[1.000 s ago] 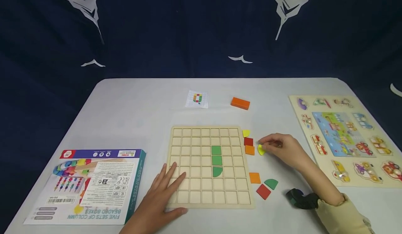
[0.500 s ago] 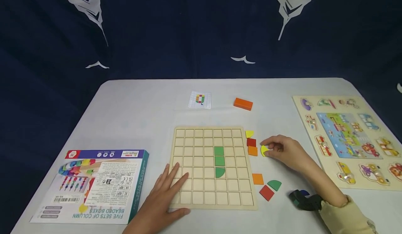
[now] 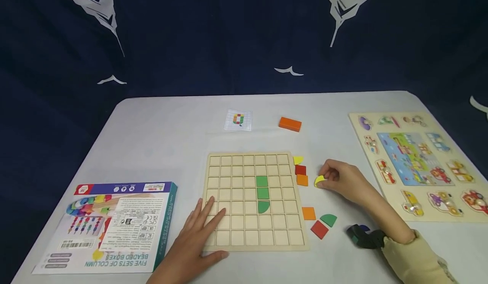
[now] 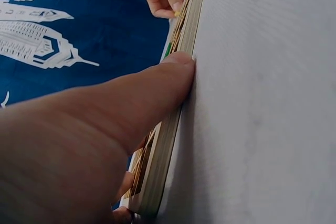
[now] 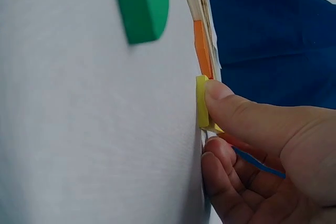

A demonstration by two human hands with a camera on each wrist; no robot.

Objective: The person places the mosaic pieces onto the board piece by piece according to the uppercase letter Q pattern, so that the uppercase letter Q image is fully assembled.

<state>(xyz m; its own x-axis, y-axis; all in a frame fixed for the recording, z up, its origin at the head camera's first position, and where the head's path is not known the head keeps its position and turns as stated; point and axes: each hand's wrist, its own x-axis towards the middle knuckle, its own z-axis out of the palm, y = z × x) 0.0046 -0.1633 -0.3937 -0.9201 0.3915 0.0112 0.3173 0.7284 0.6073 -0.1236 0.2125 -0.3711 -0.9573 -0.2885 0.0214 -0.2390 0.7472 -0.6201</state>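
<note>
Yellow curved-edged, wood-like tile [image 3: 318, 181]: between pale wooden grid board [image 3: 248, 222] and right edge of table [image 3: 179, 140] | right hand [image 3: 343, 180]: thumb and fingers pinching tile | left hand [image 3: 194, 237]: fingers spread over board's near-left corner | likely best: light edge grip, board steadied

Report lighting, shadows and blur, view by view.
Head: fairly even light, small print soft on the beaded-boxes carton; left wrist: dark shadow beside the wooden grid board; right wrist: green quarter-circle tile blurred in foreground, yellow tile sharper.
</note>
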